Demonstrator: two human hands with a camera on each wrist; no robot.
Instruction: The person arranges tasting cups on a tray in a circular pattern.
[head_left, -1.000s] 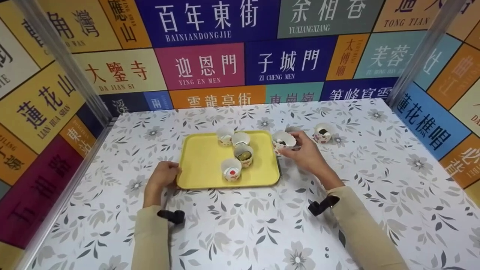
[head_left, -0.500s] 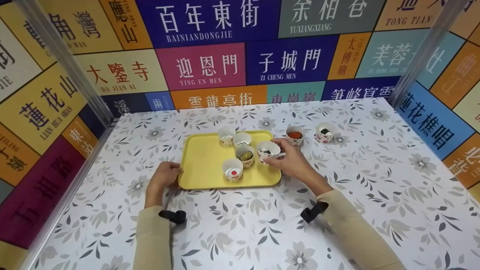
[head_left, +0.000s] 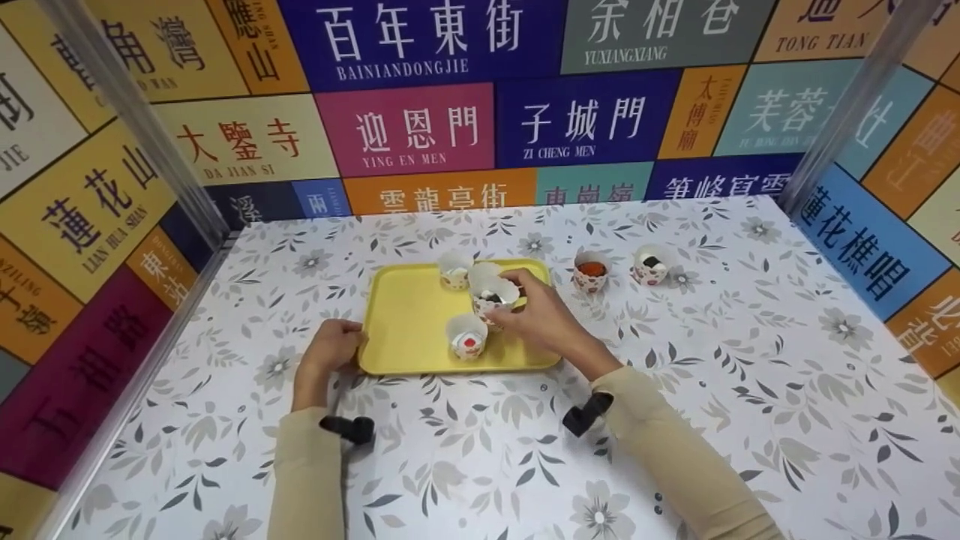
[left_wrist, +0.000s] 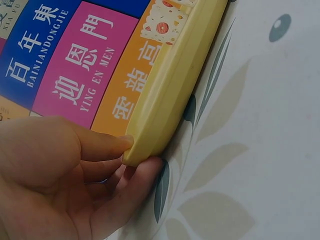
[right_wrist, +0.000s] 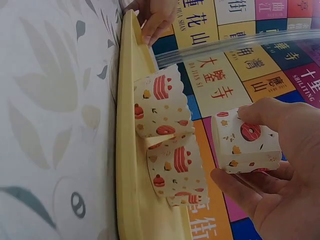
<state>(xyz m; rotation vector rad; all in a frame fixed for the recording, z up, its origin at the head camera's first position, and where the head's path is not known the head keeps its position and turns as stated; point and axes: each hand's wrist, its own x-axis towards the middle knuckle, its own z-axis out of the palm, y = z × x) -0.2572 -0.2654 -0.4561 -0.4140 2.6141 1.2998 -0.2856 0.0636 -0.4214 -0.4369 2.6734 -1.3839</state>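
Observation:
In the head view, my left hand [head_left: 330, 346] grips the left edge of a yellow tray [head_left: 397, 330]. The left wrist view has its thumb above the tray rim [left_wrist: 162, 100] and fingers beneath. Over the tray's right half, my right hand [head_left: 546, 319] holds a patterned paper baking cup [right_wrist: 245, 142] by its sides, with white and dark contents showing inside. This cup overlaps another cup [head_left: 486, 268] behind it and hides the one with olive-coloured contents. On the tray stand a cup with a red dot inside [head_left: 467, 337] and a cup at the back [head_left: 454, 270].
Right of the tray, a cup with orange-red contents [head_left: 591, 271] and a cup with black and white contents [head_left: 649, 265] stand on the floral tablecloth [head_left: 480, 457]. Lettered panels [head_left: 405, 127] wall the back and sides, with clear corner posts.
My right hand has carried its cup leftward from beside the tray to over it, uncovering the cup with orange-red contents. The left hand keeps its hold on the tray.

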